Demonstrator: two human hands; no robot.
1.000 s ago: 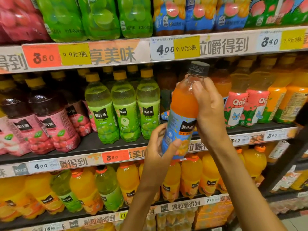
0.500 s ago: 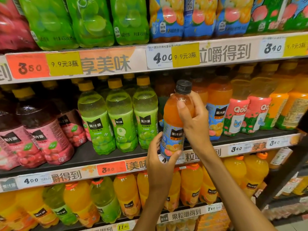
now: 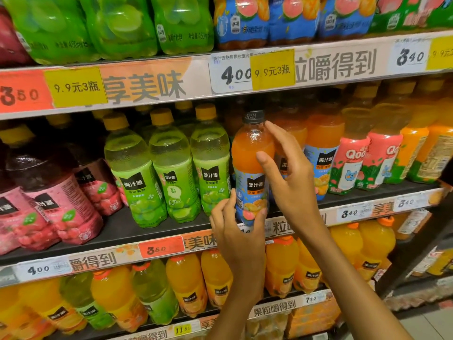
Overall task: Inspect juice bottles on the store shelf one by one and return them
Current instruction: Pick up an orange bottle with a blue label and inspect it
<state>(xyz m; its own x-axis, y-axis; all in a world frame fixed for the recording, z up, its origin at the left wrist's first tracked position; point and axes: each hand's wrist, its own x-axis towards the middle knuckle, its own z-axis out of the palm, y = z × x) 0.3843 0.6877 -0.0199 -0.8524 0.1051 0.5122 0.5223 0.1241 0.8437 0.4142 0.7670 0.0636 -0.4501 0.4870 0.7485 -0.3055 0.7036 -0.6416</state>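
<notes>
The base of the orange juice bottle (image 3: 252, 168) is gripped by the left hand (image 3: 239, 231), whose fingers and thumb are curled round the lower label. The right hand (image 3: 289, 182) is spread wide, with the fingers straight or loosely bent; the thumb tip is laid against the orange body above the label and a fingertip lies near the shoulder below the black cap (image 3: 253, 117). Nothing is enclosed by the right hand.

The bottle is held upright at the front edge of the middle shelf (image 3: 122, 229), between the green bottles (image 3: 171, 168) on its left and the row of orange bottles (image 3: 323, 143) on its right. Whether the base is fully seated on the shelf cannot be told, as it is hidden by the left hand.

Risk is judged as follows. If the left grip is released before the base is fully supported, the bottle may tip forward off the shelf lip. If the bottle is pushed back at a tilt, a neighbouring bottle may be knocked over.
</notes>
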